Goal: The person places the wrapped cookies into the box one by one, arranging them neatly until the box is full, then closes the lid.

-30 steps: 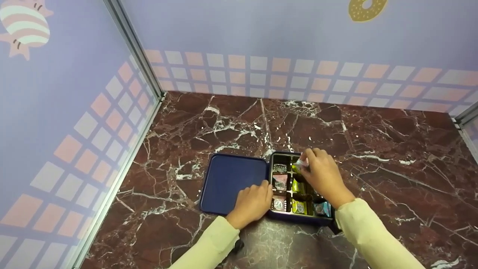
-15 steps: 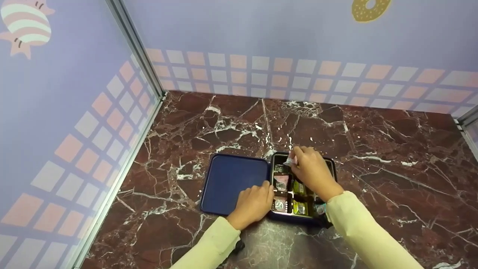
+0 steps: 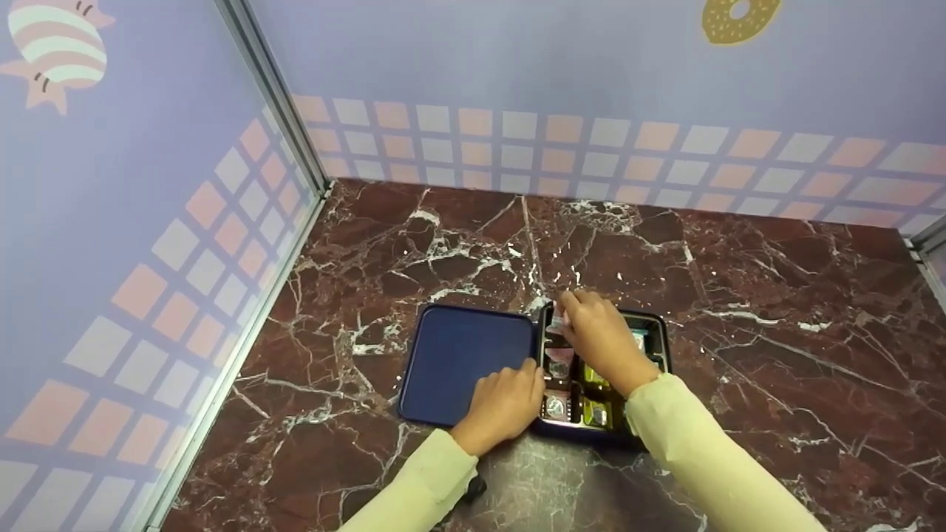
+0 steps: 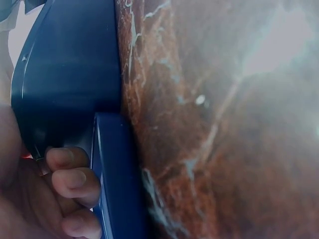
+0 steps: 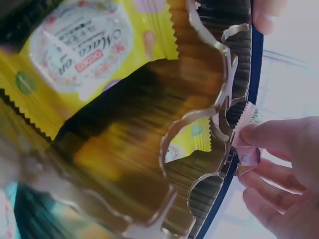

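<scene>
A navy box [image 3: 667,347] with a divided gold tray stands on the marbled surface, holding several wrapped macarons. Over its far left compartment, my right hand [image 3: 600,332] pinches a small pink-wrapped macaron [image 5: 247,127] between thumb and fingers. The packet's lower end is at the rim in the right wrist view. My left hand [image 3: 502,403] grips the left wall of the box, with curled fingertips [image 4: 75,180] outside it, above the edge of the flat navy lid [image 3: 465,355]. Part of the tray is hidden under my right hand and sleeve.
Yellow packets [image 3: 596,414] fill the middle column of the tray, and a pink packet [image 3: 556,406] sits at the near left. A teal packet [image 3: 640,340] shows at the right. Patterned panels [image 3: 473,66] bound the surface at the back and left.
My right hand has moved left with the packet, from the middle column to the far left compartment, uncovering the tray's far right part. My left hand has stayed in place.
</scene>
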A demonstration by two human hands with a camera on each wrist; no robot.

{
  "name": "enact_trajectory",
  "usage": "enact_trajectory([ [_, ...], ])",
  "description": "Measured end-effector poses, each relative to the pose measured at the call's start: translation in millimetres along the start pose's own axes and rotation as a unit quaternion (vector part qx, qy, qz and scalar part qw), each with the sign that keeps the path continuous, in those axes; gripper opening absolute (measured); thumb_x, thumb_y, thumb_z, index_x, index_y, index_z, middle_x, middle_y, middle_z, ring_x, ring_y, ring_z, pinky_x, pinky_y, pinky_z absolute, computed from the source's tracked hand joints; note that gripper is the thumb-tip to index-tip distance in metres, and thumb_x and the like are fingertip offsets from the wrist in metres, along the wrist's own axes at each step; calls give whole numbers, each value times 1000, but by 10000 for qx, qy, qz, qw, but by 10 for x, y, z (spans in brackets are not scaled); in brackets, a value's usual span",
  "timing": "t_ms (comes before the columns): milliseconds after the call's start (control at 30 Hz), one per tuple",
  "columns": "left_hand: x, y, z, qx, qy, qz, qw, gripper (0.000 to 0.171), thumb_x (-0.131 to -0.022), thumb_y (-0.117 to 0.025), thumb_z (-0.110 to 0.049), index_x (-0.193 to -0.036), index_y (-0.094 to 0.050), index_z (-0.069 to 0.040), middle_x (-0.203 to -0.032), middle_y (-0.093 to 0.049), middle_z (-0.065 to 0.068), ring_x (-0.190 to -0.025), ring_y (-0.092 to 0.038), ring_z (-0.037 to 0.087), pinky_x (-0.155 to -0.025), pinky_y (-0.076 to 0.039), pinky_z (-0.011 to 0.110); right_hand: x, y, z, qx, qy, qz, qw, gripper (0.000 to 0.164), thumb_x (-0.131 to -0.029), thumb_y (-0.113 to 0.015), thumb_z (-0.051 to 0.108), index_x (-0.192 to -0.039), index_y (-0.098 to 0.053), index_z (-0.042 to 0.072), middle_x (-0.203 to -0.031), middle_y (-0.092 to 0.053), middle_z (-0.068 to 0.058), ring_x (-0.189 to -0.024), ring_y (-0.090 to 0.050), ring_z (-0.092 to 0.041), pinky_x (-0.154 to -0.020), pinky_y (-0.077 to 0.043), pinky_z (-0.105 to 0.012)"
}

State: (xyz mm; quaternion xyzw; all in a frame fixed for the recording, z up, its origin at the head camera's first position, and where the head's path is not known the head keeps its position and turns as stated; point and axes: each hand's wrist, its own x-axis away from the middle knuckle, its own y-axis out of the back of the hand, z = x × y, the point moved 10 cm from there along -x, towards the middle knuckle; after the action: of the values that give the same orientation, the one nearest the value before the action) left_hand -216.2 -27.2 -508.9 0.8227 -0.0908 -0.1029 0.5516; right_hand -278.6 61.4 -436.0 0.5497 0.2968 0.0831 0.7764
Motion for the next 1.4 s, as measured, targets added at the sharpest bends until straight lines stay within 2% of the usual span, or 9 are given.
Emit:
enact_trajectory([
  [167, 7, 22, -22, -103, -48, -144, 9998, 34, -103, -34, -31, -80, -52, -14, -64, -63, 10, -57, -64, 31, -44, -40, 41, 26, -34, -11, -129, -49, 250, 9996, 26, -73, -76, 0, -93, -60, 4, -79, -64, -11, -77, -63, -31, -74, -51, -47],
  [333, 10, 44, -29, -143, -38, -209, 9997, 34, -103, -35, -31, -79, -52, -13, -65, -64, 11, -58, -64, 32, -44, -41, 43, 67, -62, -29, -382, -297, 567, 9972, 17, -81, -72, 4, -94, -62, 4, -86, -66, -15, -77, -65, -31, -69, -53, -46],
  [467, -4, 49, -38, -172, -42, -183, 9997, 33, -103, -36, -31, -79, -52, -13, -65, -64, 11, -58, -64, 32, -45, -42, 43, 84, -57, -57, -426, -431, 741, 9954, 18, -82, -71, 4, -99, -65, 2, -97, -67, -19, -84, -67, -34, -74, -54, -47],
  [700, -27, 46, -35, -190, -101, -112, 9997, 34, -103, -35, -31, -80, -51, -12, -66, -64, 11, -57, -63, 31, -44, -41, 41, 108, -20, -107, -394, -554, 851, 9940, 22, -80, -76, 8, -100, -66, 3, -99, -66, -18, -89, -65, -34, -80, -54, -47],
  [900, -27, 38, 17, -202, 1, -28, 9998, 34, -103, -34, -33, -80, -51, -13, -67, -64, 11, -59, -63, 32, -46, -42, 41, 156, 49, -123, -282, -483, 831, 9950, 25, -81, -77, 16, -100, -66, 3, -101, -65, -17, -91, -64, -35, -80, -52, -48],
  [1133, -26, -12, 41, 180, -22, 240, 9995, 41, -104, -29, -40, -83, -53, -15, -67, -61, 7, -64, -64, 32, -49, -43, 41, 319, 137, -262, -343, -745, 1031, 9913, 33, -82, -76, 20, -108, -65, 3, -113, -64, -19, -102, -61, -39, -88, -49, -52],
  [1233, 2, 20, 56, 248, -127, 232, 9993, 42, -104, -29, -43, -85, -55, -15, -70, -62, 6, -70, -65, 31, -56, -46, 42, 421, 165, -312, -442, -867, 1131, 9888, 37, -83, -76, 21, -112, -64, 2, -116, -63, -19, -107, -59, -39, -93, -46, -54],
  [1400, 64, 102, 95, 250, -405, 337, 9983, 33, -105, -29, -33, -97, -55, -13, -93, -62, 6, -92, -60, 26, -82, -47, 43, 598, 237, -412, -579, -1087, 1135, 9859, 37, -84, -74, 24, -113, -63, 3, -123, -59, -20, -115, -54, -41, -99, -40, -58],
])
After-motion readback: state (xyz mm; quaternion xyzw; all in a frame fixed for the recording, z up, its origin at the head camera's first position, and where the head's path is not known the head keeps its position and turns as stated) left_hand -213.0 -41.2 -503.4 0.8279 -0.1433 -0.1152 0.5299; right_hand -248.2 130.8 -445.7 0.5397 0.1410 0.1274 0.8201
